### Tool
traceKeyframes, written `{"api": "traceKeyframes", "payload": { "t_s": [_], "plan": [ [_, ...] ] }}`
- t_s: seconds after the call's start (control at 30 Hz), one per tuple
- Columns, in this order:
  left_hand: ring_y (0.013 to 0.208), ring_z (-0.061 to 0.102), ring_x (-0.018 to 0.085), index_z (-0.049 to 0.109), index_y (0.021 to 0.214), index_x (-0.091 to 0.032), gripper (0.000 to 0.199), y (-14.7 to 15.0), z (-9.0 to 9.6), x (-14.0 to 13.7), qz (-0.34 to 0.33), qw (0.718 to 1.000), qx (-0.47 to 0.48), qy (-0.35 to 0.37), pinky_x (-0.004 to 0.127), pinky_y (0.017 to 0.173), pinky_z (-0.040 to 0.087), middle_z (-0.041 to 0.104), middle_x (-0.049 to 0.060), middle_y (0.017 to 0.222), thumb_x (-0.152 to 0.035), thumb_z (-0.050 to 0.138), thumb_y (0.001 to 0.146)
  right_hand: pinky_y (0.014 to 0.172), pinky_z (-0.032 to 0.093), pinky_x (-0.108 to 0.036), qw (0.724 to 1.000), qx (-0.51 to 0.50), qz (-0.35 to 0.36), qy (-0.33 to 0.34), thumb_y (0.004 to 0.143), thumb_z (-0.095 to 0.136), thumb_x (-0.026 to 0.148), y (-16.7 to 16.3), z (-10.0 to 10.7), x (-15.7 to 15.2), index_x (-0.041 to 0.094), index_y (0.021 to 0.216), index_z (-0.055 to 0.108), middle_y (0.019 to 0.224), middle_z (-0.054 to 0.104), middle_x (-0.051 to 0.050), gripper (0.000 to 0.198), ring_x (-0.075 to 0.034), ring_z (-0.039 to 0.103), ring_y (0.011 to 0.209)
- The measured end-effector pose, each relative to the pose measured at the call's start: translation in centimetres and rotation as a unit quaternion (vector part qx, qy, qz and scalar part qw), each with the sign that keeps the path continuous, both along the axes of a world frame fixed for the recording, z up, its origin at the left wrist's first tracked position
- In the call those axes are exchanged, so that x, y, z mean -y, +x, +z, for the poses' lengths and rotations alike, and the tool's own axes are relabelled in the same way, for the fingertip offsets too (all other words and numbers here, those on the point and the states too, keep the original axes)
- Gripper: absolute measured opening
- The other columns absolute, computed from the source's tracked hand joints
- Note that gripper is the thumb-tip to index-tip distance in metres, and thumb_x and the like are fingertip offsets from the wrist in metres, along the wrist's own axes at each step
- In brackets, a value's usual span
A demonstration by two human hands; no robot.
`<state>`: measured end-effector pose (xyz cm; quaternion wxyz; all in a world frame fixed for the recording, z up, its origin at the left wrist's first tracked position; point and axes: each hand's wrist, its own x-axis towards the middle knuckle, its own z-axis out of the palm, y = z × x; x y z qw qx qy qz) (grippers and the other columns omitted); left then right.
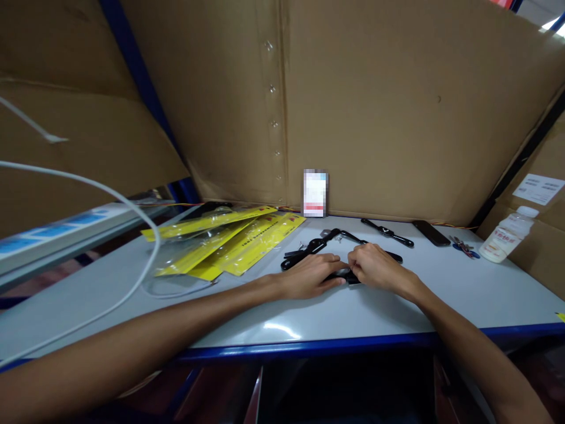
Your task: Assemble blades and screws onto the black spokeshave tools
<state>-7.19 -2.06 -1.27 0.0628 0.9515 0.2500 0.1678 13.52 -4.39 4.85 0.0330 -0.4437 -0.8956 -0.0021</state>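
Observation:
My left hand lies low over the table, fingers curled and pressed along a black spokeshave, mostly covered by both hands. Closed in a pinch, my right hand is at the middle of this tool; whatever sits between its fingertips is hidden. Just behind my hands are more black spokeshave parts with curved handles. Small metal pieces and loose screws lie around them. Farther back rests another black spokeshave, apart from my hands.
Yellow blister packs are heaped on the left, near a white cable and a power strip. A blurred-out upright card or screen leans against the cardboard wall. At right are a dark phone, small coloured items and a bottle.

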Motion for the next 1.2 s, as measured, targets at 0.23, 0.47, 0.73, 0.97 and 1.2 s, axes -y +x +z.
{"api": "traceKeyframes", "payload": {
  "t_s": [0.23,0.47,0.73,0.97,1.2],
  "plan": [
    [0.092,0.065,0.023,0.063,0.124,-0.018,0.031,0.0,0.1,0.1,0.007,1.000,-0.006,-0.002,0.032,0.080,0.049,0.067,0.009,0.102,-0.036,0.050,0.103,0.064,0.035,-0.025,0.992,-0.083,-0.067,-0.062,0.078,0.054,0.003,-0.3,-0.1,-0.3,0.016,0.081,0.073,0.072,0.071,-0.004,0.023,-0.016,0.061,0.071],
    [0.094,0.065,0.024,0.061,0.131,-0.019,0.034,0.1,0.3,0.2,0.010,1.000,-0.013,-0.008,0.034,0.081,0.049,0.067,0.009,0.103,-0.036,0.052,0.102,0.065,0.037,-0.024,0.987,-0.105,-0.028,-0.120,0.081,0.052,0.002,1.7,1.6,-0.5,0.015,0.096,0.076,0.069,0.069,-0.001,0.031,-0.013,0.056,0.064],
    [0.095,0.065,0.025,0.060,0.132,-0.018,0.036,0.1,0.4,0.3,0.009,1.000,-0.021,-0.010,0.035,0.081,0.049,0.066,0.008,0.102,-0.036,0.052,0.102,0.064,0.037,-0.024,0.985,-0.094,0.007,-0.144,0.083,0.069,0.015,2.5,1.6,-0.8,0.017,0.092,0.076,0.076,0.068,-0.001,0.012,-0.013,0.057,0.071],
    [0.095,0.065,0.024,0.060,0.132,-0.019,0.036,0.1,0.5,0.3,0.009,1.000,-0.025,-0.007,0.034,0.081,0.049,0.066,0.008,0.103,-0.037,0.051,0.102,0.063,0.033,-0.025,0.992,-0.051,0.017,-0.116,0.081,0.072,0.016,2.4,2.0,-0.5,0.021,0.099,0.075,0.082,0.069,0.000,0.019,-0.013,0.054,0.072],
    [0.096,0.065,0.025,0.062,0.128,-0.018,0.034,0.1,0.3,0.2,0.012,1.000,-0.026,-0.007,0.033,0.082,0.049,0.067,0.009,0.106,-0.037,0.051,0.103,0.062,0.027,-0.027,0.999,-0.012,0.013,-0.051,0.085,0.070,0.020,1.6,1.5,-0.2,0.018,0.078,0.070,0.079,0.067,-0.003,0.007,-0.014,0.051,0.071]
  ]
}}
